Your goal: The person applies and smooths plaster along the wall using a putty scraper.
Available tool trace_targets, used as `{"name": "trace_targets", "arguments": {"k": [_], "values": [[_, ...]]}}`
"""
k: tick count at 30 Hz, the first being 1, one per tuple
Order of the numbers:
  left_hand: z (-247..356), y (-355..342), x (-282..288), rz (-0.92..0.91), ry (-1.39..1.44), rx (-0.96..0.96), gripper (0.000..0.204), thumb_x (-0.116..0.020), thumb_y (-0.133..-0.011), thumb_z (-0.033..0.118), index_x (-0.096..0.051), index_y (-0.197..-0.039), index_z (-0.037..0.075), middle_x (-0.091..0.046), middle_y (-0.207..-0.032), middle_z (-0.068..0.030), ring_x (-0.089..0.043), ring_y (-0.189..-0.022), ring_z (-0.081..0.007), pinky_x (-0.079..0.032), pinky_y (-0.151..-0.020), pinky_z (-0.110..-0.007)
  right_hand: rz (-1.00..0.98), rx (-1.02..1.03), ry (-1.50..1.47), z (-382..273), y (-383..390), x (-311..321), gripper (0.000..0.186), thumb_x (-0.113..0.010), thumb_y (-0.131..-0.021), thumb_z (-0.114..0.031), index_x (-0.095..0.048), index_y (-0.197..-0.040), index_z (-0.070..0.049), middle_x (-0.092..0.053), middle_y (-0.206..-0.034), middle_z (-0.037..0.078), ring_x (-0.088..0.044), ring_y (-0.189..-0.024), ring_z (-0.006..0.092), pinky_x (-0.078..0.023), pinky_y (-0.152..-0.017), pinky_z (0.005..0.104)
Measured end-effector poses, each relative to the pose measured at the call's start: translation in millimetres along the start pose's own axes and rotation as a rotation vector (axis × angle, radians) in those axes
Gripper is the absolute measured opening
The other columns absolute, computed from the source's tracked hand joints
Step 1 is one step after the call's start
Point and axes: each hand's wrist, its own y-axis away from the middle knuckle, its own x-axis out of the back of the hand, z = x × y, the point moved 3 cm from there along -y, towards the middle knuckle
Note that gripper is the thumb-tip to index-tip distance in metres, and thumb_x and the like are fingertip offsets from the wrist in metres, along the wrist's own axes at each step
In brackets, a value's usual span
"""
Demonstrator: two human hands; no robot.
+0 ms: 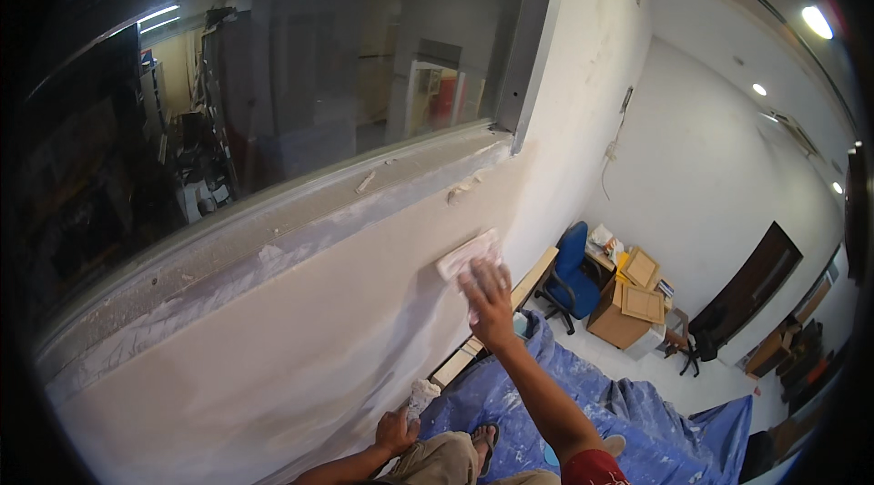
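Beneath a metal-framed window [319, 57], a person's right hand [489, 298], its grip closed on a pale rectangular block [466, 256], holds it against the plastered wall [364, 285]; lower down, the left hand [396, 432] curls its grip around a white-caked tool [422, 394] near a spattered blue tarp [583, 385].

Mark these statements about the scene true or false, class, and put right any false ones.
1. The right hand holds a flat, pale pad at the wall. True.
2. The left hand is empty. False: the left hand grips a whitish, crusted object.
3. A blue sheet covers part of the floor. True.
4. In the picture, the window lies below the right hand. False: the window is above it.
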Motion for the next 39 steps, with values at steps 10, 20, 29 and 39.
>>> {"name": "trace_targets", "arguments": {"k": [10,20,29,39], "values": [[3.9,-7.0,-3.7,-0.077,-0.066,0.042,0.053,-0.058,-0.089,0.045,-0.057,-0.109,-0.005,-0.067,-0.078,-0.0278,-0.065,-0.077,-0.0468,-0.050,-0.073,-0.058,0.120,0.042,-0.053,-12.8,-71.2,10.5,0.070,-0.061,-0.076,0.004,-0.056,-0.143,-0.014,-0.042,-0.157,0.017,-0.037,-0.145,0.0417,-0.023,-0.120,0.0570],[3.9,-5.6,-1.3,-0.105,-0.038,0.066,0.052,-0.058,-0.090,0.044,-0.056,-0.111,-0.004,-0.067,-0.080,-0.0287,-0.064,-0.075,-0.0480,-0.051,-0.072,-0.058,0.222,-0.001,0.073,-6.1,-86.6,40.2,0.064,-0.062,-0.077,0.003,-0.058,-0.140,-0.011,-0.048,-0.152,0.017,-0.043,-0.141,0.0376,-0.026,-0.118,0.0574],[-1.3,-2.1,-2.7,-0.028,-0.081,0.045,0.052,-0.060,-0.089,0.043,-0.057,-0.110,-0.004,-0.066,-0.078,-0.0282,-0.065,-0.075,-0.0470,-0.052,-0.071,-0.057,-0.044,0.180,-0.031,-34.1,-23.7,17.1,0.065,-0.064,-0.076,0.002,-0.060,-0.138,-0.017,-0.048,-0.152,0.014,-0.044,-0.141,0.0346,-0.024,-0.119,0.0563],[1.4,-3.3,-3.4,-0.080,-0.035,0.028,0.058,-0.059,-0.090,0.044,-0.056,-0.118,-0.006,-0.067,-0.080,-0.0283,-0.064,-0.074,-0.0471,-0.050,-0.070,-0.058,0.137,0.080,0.010,-11.5,-54.2,1.1,0.070,-0.063,-0.075,0.000,-0.053,-0.144,-0.011,-0.037,-0.158,0.020,-0.033,-0.147,0.0398,-0.021,-0.120,0.0592]]}}
